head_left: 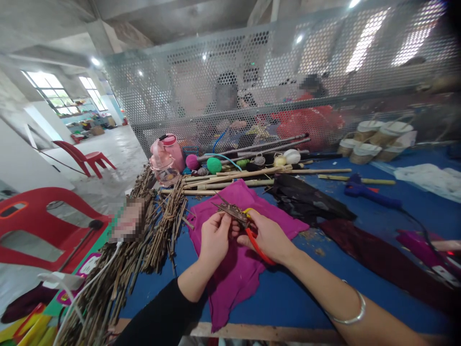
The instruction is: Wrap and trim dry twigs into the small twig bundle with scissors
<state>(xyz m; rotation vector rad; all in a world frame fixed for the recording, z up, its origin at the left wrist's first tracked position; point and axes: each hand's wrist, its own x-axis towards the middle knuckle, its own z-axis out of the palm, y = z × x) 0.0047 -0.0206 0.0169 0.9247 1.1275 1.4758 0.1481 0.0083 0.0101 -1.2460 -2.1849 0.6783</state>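
Observation:
My right hand [268,235] grips a pair of scissors [257,244] with red and yellow handles. Their dark blades point up and to the left, toward my other hand. Close beside them, my left hand [216,235] is closed in a pinch, and small brown twiggy bits [225,209] show at its fingertips. Exactly what these fingers hold is partly hidden by the blades. Under both hands a magenta cloth [234,288] lies spread on the blue table [298,298].
Bundled twigs [165,221] lie along the left side. Sticks [230,183], yarn balls [214,166] and a pink jug [165,161] stand behind. To the right are black cloth [309,199], a blue glue gun [370,192] and several cups [365,153]. A perforated metal screen [180,86] rises behind; people sit beyond.

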